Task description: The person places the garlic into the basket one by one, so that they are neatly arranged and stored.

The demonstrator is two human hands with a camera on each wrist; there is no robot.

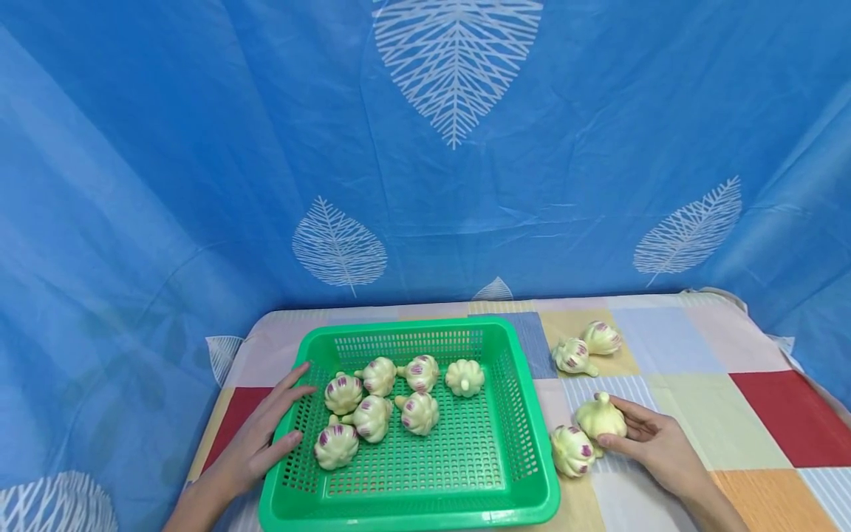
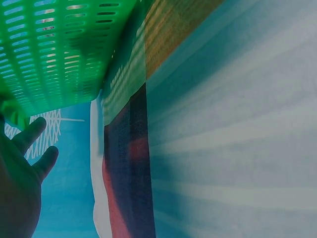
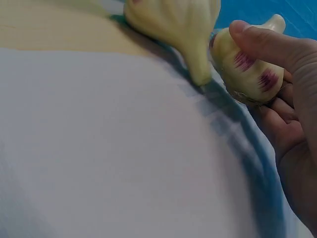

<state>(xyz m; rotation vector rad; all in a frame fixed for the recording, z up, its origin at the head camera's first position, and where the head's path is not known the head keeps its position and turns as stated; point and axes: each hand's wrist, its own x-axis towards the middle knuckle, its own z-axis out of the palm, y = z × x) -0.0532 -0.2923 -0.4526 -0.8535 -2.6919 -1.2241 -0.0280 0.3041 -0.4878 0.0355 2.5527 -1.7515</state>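
Note:
My right hand (image 1: 661, 447) holds a garlic bulb (image 1: 601, 418) between thumb and fingers, right of the green basket (image 1: 541, 484). In the right wrist view the thumb lies across this purple-streaked garlic bulb (image 3: 250, 69), its stem pointing up. Beside it on the cloth is another garlic bulb (image 1: 572, 451), near the basket's right wall. At the basket's left rim, my left hand (image 1: 255, 436) has its fingers extended and spread over the edge, holding nothing. The left wrist view shows the left hand (image 2: 22, 173) by the slotted basket wall (image 2: 59, 54). Several garlic bulbs lie inside the basket, mostly toward its left and back.
Two more garlic bulbs, one with its stem toward me (image 1: 573, 356) and one behind it (image 1: 601, 338), lie together at the back right. A patchwork cloth (image 1: 698, 414) covers the table. Behind it hangs a blue curtain (image 1: 532, 185) with white leaf prints.

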